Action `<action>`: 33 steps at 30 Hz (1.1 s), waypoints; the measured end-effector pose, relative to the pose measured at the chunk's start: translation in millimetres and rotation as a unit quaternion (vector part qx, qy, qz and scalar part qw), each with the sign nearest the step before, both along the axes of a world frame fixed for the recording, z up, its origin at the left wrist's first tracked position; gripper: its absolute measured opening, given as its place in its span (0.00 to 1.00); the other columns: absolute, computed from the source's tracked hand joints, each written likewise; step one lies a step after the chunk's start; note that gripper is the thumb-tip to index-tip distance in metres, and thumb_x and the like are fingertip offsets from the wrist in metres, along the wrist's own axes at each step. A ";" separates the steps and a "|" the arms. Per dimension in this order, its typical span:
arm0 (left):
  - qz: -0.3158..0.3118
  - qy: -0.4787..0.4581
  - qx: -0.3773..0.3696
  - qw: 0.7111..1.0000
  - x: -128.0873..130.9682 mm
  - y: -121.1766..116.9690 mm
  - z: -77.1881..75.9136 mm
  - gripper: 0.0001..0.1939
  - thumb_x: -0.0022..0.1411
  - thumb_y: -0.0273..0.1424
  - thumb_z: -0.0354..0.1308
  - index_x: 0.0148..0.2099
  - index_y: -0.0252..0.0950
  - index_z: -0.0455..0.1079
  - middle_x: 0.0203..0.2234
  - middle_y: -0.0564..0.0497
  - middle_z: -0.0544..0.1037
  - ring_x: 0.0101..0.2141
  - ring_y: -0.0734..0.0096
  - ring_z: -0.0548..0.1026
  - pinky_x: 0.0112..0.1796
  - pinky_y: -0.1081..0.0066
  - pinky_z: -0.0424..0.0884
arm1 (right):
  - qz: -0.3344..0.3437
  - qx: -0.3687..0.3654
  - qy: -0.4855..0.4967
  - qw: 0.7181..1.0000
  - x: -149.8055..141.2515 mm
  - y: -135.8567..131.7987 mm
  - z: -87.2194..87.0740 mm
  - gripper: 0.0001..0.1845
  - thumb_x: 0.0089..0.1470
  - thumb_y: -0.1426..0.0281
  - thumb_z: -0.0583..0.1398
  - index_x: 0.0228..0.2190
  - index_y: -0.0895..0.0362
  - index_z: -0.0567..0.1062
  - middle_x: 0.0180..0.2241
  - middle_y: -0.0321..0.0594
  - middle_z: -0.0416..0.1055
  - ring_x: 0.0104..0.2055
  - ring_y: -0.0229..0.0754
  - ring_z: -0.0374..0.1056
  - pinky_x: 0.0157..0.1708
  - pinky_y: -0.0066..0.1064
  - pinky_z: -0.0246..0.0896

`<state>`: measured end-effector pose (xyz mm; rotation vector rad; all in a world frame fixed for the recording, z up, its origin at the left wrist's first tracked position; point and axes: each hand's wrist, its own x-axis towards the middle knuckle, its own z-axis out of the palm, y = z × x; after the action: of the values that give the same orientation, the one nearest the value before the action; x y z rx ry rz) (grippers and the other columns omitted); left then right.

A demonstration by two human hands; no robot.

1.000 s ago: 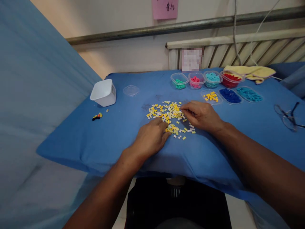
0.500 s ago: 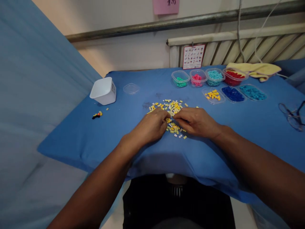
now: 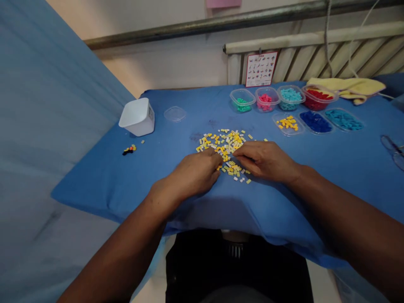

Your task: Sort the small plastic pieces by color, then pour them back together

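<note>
Lying between left hand (image 3: 199, 170) and right hand (image 3: 267, 160), small yellow pieces (image 3: 232, 139).

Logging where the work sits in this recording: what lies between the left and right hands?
In the head view, small yellow and whitish pieces lie scattered on the cloth between the left hand and right hand.

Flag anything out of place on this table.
One pale piece and a small black, yellow and orange cluster lie near the white tub, apart from the yellow-and-white pile. Pieces are too small to judge damage.
</note>
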<state>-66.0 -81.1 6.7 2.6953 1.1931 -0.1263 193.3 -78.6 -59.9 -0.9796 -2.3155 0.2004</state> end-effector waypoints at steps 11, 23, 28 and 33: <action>-0.022 -0.055 -0.029 0.998 17.7 30.5 -0.6 0.09 0.67 0.24 0.58 0.41 0.36 0.80 0.38 0.44 0.83 0.40 0.58 0.80 0.44 0.63 0.74 | 0.006 0.010 0.000 1.000 0.9 0.9 -0.6 0.10 0.73 0.70 0.60 0.45 0.50 0.82 0.41 0.41 0.85 0.42 0.47 0.80 0.42 0.36 0.70; 0.104 -0.498 -0.344 0.790 43.2 75.3 -29.2 0.14 0.63 0.39 0.74 0.43 0.33 0.81 0.33 0.47 0.85 0.31 0.71 0.80 0.35 0.71 0.77 | -0.128 -0.002 0.156 0.979 0.0 5.1 1.4 0.04 0.70 0.65 0.67 0.41 0.50 0.80 0.35 0.38 0.83 0.33 0.45 0.78 0.33 0.36 0.71; 0.118 -0.524 -0.362 0.762 44.4 62.4 -39.9 0.14 0.66 0.39 0.73 0.45 0.34 0.79 0.33 0.48 0.85 0.33 0.70 0.83 0.33 0.73 0.77 | -0.123 0.026 0.124 0.984 -3.0 3.5 6.4 0.04 0.71 0.65 0.67 0.47 0.49 0.80 0.39 0.39 0.83 0.35 0.44 0.77 0.35 0.36 0.73; 0.117 -0.528 -0.323 0.777 46.6 54.5 -42.4 0.10 0.70 0.34 0.66 0.50 0.36 0.74 0.33 0.50 0.85 0.33 0.69 0.84 0.32 0.74 0.76 | -0.078 0.079 0.089 0.990 -2.5 3.2 11.2 0.07 0.73 0.67 0.65 0.51 0.49 0.81 0.44 0.41 0.85 0.43 0.47 0.80 0.44 0.39 0.76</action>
<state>-19.4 -26.7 -35.7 1.5175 0.8273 0.7648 190.8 -75.4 -48.7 -1.0142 -2.0493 0.0385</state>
